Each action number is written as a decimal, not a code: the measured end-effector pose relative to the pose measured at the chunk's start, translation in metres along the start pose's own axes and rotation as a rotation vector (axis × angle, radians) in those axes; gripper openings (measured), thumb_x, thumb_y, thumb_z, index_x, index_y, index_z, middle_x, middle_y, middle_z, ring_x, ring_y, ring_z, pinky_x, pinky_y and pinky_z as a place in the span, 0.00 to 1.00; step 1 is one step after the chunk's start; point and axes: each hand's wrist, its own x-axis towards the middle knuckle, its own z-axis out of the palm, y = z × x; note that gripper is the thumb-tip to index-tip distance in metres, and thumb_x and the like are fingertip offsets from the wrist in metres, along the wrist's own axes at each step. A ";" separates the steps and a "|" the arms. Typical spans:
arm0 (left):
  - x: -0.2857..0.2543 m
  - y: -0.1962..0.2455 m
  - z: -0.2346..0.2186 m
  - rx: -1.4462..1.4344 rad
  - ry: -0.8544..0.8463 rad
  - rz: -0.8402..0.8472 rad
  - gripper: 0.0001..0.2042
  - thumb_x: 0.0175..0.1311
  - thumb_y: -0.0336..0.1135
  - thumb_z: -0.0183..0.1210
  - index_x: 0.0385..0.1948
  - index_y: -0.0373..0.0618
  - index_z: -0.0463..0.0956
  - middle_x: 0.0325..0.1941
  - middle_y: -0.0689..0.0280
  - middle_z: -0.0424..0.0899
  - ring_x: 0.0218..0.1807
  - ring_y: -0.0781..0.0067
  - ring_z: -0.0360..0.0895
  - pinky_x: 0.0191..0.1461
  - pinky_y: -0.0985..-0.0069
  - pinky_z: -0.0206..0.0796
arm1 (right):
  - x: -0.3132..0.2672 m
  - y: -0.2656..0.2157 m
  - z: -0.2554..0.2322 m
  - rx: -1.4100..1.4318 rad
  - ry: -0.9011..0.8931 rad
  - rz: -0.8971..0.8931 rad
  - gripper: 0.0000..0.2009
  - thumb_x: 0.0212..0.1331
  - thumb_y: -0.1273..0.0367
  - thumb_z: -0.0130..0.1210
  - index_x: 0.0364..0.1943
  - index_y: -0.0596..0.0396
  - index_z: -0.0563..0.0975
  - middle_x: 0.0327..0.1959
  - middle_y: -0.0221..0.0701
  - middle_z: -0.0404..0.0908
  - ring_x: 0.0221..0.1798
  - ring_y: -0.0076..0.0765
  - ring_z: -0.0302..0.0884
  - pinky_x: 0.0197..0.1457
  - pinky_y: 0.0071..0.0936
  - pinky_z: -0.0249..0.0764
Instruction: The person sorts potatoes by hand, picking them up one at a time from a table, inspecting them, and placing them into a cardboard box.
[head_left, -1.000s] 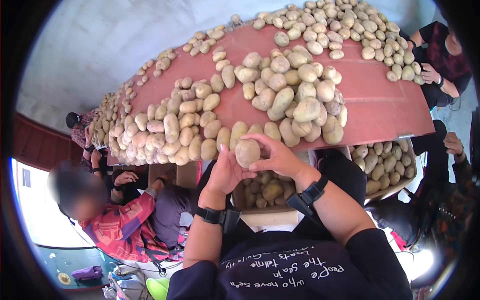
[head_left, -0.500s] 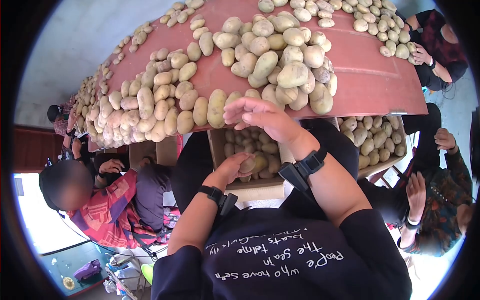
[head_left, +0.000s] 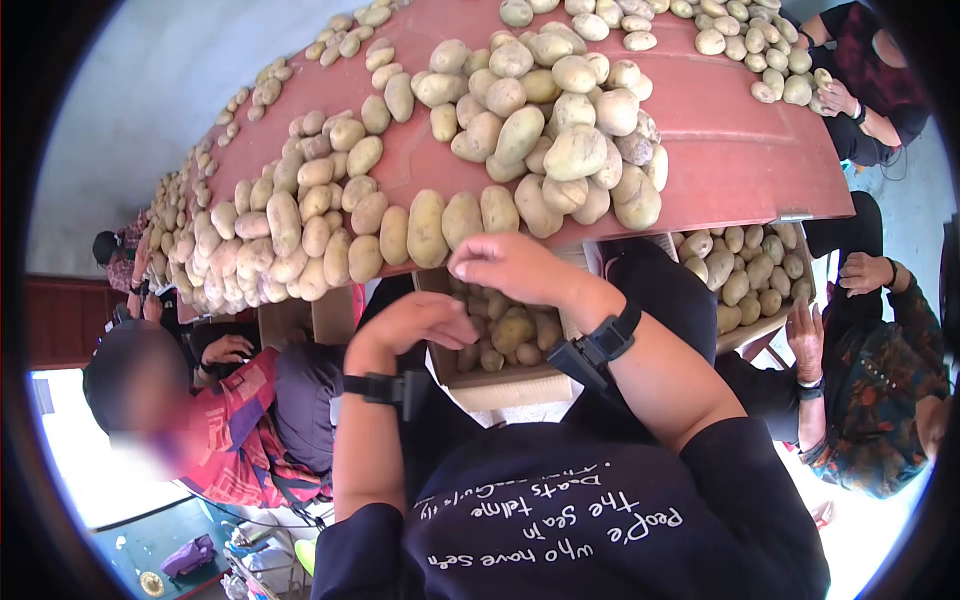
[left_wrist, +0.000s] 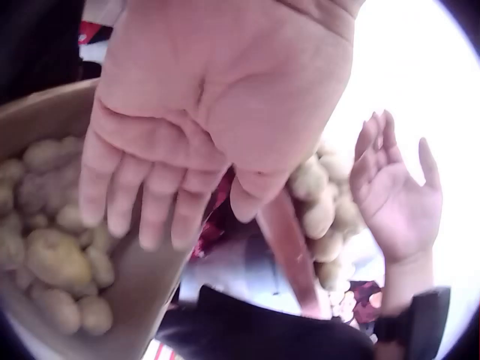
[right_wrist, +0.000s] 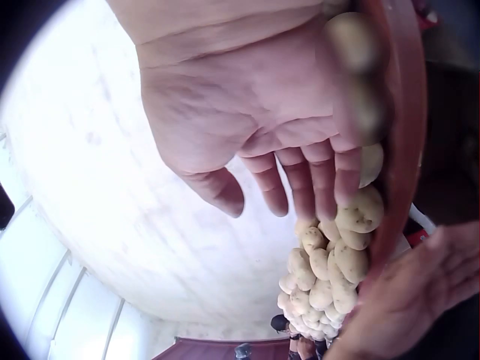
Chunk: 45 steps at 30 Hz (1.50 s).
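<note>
My left hand (head_left: pixel 418 322) hangs empty beside the left edge of a cardboard box (head_left: pixel 510 388) of potatoes (head_left: pixel 513 332), its fingers extended. In the left wrist view that palm (left_wrist: pixel 217 97) faces the camera, fingers relaxed, with the box's wall (left_wrist: pixel 45 105) beside it. My right hand (head_left: pixel 512 268), also empty, is above the box's far side, near the table's front edge and a row of potatoes (head_left: pixel 462 219). The right wrist view shows its bare palm (right_wrist: pixel 247 105) and slightly bent fingers, potatoes (right_wrist: pixel 352 259) beyond them.
A red table (head_left: pixel 720 150) carries a large potato heap (head_left: pixel 575 150) and more potatoes along its left edge. A second box of potatoes (head_left: pixel 755 275) stands at the right. Seated people are on both sides, one in a red patterned top (head_left: pixel 240 420) at left.
The potato held between both hands a second ago was lowered to the box in my left hand and let go. That hand has since moved up and left; the view has shifted.
</note>
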 end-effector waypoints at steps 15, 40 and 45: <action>0.104 0.176 0.059 1.193 0.767 0.728 0.26 0.48 0.37 0.67 0.51 0.45 0.71 0.49 0.58 0.76 0.51 0.60 0.75 0.54 0.66 0.69 | -0.003 0.024 0.011 -0.566 -0.333 0.205 0.15 0.57 0.57 0.55 0.35 0.55 0.80 0.31 0.38 0.82 0.37 0.46 0.80 0.42 0.40 0.72; -0.003 0.041 0.035 0.019 0.365 0.989 0.28 0.51 0.13 0.53 0.56 0.45 0.62 0.65 0.59 0.65 0.68 0.67 0.63 0.70 0.70 0.57 | 0.005 -0.011 0.000 0.849 -0.085 0.099 0.24 0.66 0.70 0.50 0.65 0.55 0.60 0.58 0.35 0.70 0.57 0.34 0.74 0.55 0.32 0.76; -0.013 0.027 0.043 -0.126 0.352 0.802 0.34 0.55 0.17 0.53 0.67 0.40 0.53 0.69 0.59 0.60 0.71 0.65 0.59 0.72 0.69 0.53 | 0.006 -0.006 0.007 0.705 -0.005 0.044 0.25 0.65 0.72 0.51 0.66 0.56 0.60 0.56 0.34 0.71 0.54 0.31 0.75 0.53 0.28 0.79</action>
